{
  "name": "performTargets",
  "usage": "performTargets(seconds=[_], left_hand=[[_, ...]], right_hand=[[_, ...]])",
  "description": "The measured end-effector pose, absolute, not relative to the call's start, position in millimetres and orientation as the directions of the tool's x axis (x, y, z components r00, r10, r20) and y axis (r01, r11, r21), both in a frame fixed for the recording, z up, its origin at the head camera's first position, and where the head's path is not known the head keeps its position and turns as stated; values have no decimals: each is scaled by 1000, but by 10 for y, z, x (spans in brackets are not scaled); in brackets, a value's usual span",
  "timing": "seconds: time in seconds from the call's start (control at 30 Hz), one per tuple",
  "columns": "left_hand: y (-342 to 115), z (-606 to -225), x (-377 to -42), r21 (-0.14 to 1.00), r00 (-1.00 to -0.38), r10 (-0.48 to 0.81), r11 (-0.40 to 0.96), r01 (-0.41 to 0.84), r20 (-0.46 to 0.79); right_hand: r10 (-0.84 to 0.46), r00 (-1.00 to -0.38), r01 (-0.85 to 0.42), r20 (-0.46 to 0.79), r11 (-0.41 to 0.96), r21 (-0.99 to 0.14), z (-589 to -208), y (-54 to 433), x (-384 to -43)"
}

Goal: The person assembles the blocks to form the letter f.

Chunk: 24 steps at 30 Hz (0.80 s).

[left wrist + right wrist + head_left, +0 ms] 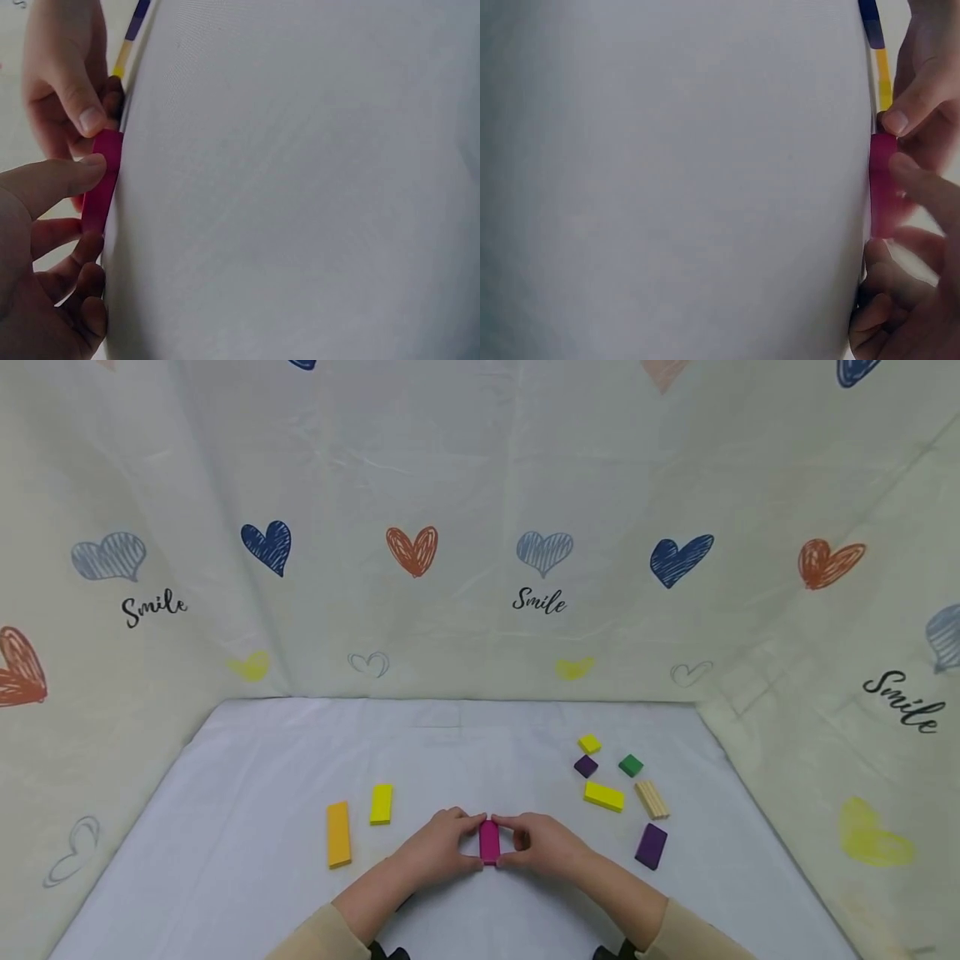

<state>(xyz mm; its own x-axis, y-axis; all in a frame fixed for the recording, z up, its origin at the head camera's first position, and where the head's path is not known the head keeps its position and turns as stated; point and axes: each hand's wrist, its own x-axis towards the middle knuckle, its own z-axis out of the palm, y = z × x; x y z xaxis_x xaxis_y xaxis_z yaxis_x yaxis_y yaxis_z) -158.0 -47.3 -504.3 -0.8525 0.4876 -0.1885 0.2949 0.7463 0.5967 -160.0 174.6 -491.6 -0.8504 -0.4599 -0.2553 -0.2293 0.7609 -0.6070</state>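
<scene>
A magenta block (pixel 489 843) lies lengthwise in front of me on the white cloth, between my two hands. My left hand (pixel 442 847) holds its left side, with the thumb at the near end and the index finger at the far end. From the other side, my right hand (pixel 546 845) grips the same block in a mirrored way. Both thumbs also show against the magenta block (pixel 105 176) in the left wrist view. In the right wrist view the magenta block (pixel 883 187) is at the right edge, partly covered by fingers.
Left of my hands lie an orange block (pixel 338 835) and a yellow block (pixel 381 804). To the right are a purple block (pixel 651 847), a striped wooden block (pixel 652 800), a yellow block (pixel 603 797) and small cubes, one green (pixel 631 766). Something dark peeks from beneath my left forearm.
</scene>
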Motion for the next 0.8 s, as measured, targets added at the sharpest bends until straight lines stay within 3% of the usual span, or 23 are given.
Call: performTargets(seconds=[0.43,0.8], left_hand=[[-508,-5039,-1579,604,-845,506,733,313,-175],[-781,-4903,-1590,633,-875,460,725,271,-153]], right_hand=[[-455,-849,-219,-267,764,-607,-4916,1739,-1605],[-441,-851,-197,-285,772,-604,-4923,1730,-1615]])
